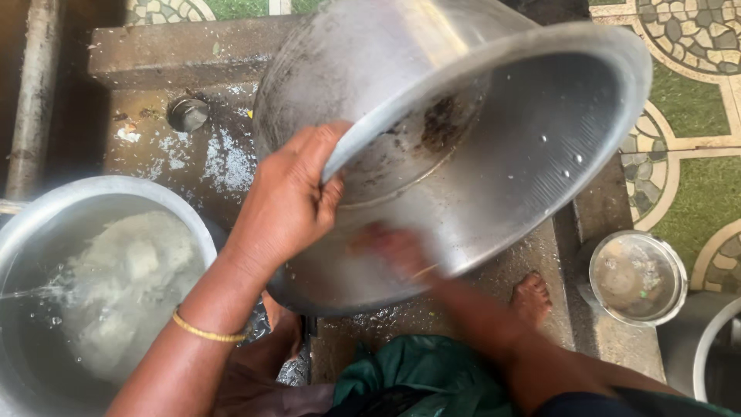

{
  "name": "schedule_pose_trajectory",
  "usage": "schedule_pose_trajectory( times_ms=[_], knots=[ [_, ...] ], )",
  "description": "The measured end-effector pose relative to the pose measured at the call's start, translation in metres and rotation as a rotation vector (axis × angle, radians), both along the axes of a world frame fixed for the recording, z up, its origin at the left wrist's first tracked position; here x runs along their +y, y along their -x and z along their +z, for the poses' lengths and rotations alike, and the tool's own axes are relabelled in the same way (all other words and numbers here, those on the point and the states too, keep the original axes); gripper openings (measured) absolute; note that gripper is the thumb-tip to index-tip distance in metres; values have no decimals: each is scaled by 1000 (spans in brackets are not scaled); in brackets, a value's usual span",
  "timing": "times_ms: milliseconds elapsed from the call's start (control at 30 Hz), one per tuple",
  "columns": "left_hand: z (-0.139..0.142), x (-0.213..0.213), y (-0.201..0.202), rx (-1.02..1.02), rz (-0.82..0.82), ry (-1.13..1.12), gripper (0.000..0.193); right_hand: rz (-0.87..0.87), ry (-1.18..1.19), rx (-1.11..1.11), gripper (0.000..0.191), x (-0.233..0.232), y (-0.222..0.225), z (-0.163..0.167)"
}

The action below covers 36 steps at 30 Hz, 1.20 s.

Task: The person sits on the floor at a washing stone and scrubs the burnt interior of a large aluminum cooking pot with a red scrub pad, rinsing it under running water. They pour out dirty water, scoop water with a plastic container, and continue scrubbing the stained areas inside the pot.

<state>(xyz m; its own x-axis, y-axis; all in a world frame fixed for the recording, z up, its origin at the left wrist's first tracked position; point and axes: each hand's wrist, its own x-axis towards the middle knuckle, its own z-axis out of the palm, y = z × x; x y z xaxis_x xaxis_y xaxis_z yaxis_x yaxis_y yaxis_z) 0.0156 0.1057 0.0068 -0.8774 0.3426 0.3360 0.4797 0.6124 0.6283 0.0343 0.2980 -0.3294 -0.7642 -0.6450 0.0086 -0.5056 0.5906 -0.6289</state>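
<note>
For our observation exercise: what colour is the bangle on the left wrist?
Gold, a thin bangle, clearest in the head view.

Illumination is soft, even daylight with no hard-edged shadows. The large tilted steel pot [478, 147] shows broad pale sheen on its outer wall and rim, not blown out. The deepest shade lies at the far left beside the grey pipe [35, 93] and under the pot's near edge. The right hand [397, 251] is smeared by motion blur inside the pot; the left hand [289, 197] on the rim is sharp. The water-filled steel basin [31, 224] at near left reflects dull grey light. Wide-angle stretching bends the frame edges.
</note>
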Motion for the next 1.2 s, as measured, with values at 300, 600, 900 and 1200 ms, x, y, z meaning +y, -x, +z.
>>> schedule_pose_trajectory(
  times_ms=[300,600,900,1200],
  knots=[
    [-29,-17,-22,-17,-35,-258,51,-433,-1137,1152,43,161,58,-21],
    [-27,0,-17,56,-33,-143,36,-383,775,-450,50,-138,68,35],
    [-34,-15,1,160,127,-152,36,-132,751,-306,52,-45,-86,1],
    [-42,-21,-5,126,141,-167,28,-117,285,-62,15,15,-49,-39]
  ],
)
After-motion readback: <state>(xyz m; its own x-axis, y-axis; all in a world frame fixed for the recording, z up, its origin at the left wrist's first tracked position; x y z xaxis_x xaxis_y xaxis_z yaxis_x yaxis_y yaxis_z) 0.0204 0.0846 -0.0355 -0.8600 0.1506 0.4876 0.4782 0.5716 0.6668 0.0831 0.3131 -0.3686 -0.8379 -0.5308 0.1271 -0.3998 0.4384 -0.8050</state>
